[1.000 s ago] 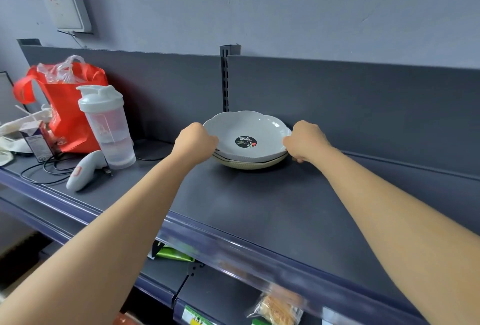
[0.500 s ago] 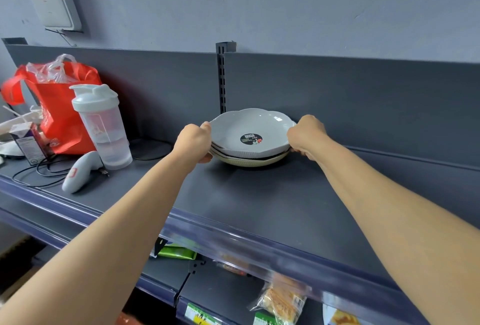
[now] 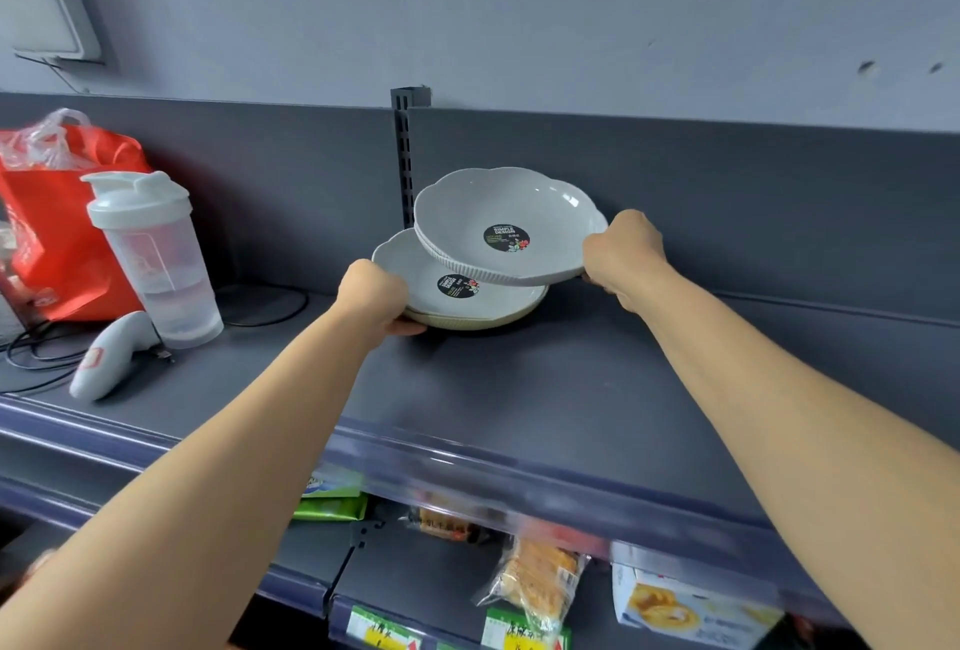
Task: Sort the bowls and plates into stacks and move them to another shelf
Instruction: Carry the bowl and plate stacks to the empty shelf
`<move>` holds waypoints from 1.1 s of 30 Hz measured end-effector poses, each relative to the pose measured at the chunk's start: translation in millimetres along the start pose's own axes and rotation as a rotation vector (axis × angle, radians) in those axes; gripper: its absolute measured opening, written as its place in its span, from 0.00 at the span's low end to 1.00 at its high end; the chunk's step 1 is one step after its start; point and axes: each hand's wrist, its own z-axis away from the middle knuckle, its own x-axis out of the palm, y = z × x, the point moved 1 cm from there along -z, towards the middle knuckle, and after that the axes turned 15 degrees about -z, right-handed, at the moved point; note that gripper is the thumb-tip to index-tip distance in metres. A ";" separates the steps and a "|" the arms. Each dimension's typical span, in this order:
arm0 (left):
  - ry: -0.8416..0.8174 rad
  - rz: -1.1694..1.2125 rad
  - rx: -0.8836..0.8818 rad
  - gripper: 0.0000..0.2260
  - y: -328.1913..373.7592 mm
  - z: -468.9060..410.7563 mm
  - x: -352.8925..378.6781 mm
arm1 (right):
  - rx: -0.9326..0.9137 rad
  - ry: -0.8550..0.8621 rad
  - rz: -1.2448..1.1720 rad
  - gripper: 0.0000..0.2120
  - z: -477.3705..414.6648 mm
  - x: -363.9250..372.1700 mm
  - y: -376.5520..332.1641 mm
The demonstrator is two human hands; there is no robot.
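A stack of scalloped grey plates sits at the back of the dark top shelf (image 3: 519, 389). My right hand (image 3: 621, 254) grips the right rim of the upper grey plates (image 3: 498, 213), which hang tilted above the rest, black sticker showing. My left hand (image 3: 374, 293) holds the left rim of the lower stack (image 3: 415, 275): a grey plate with its own sticker resting on a cream ribbed plate (image 3: 483, 319) that stands on the shelf.
A clear shaker bottle (image 3: 150, 254), a white handheld scanner (image 3: 109, 358) with cables and a red bag (image 3: 57, 213) stand at the left of the shelf. A slotted upright (image 3: 402, 156) rises behind the plates. Packaged goods (image 3: 535, 582) lie on the shelf below.
My right hand has lifted the top grey plates up and to the right off the stack. My left hand stays on the lower plates, whose sticker is now uncovered.
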 end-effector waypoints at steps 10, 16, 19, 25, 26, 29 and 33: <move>0.043 0.026 0.050 0.14 5.7 64.5 -3.7 | -0.039 0.054 -0.001 0.11 33.6 -60.8 9.8; -0.017 0.032 0.141 0.11 37.7 149.2 42.5 | -0.025 0.169 0.007 0.05 67.0 -160.2 28.0; -0.078 0.036 0.189 0.13 55.3 190.9 77.7 | -0.019 0.253 0.015 0.08 87.5 -221.9 40.6; -0.226 -0.056 0.284 0.13 83.7 255.3 149.1 | 0.023 0.398 0.070 0.05 131.5 -332.1 65.9; -0.253 -0.068 0.306 0.13 88.6 264.9 160.2 | 0.038 0.427 0.080 0.04 139.8 -347.6 69.5; -0.344 -0.082 0.392 0.12 103.9 289.5 190.0 | 0.068 0.512 0.072 0.05 165.7 -387.7 77.8; -0.494 -0.077 0.499 0.11 120.2 318.2 226.8 | 0.109 0.643 0.101 0.07 202.4 -428.1 87.7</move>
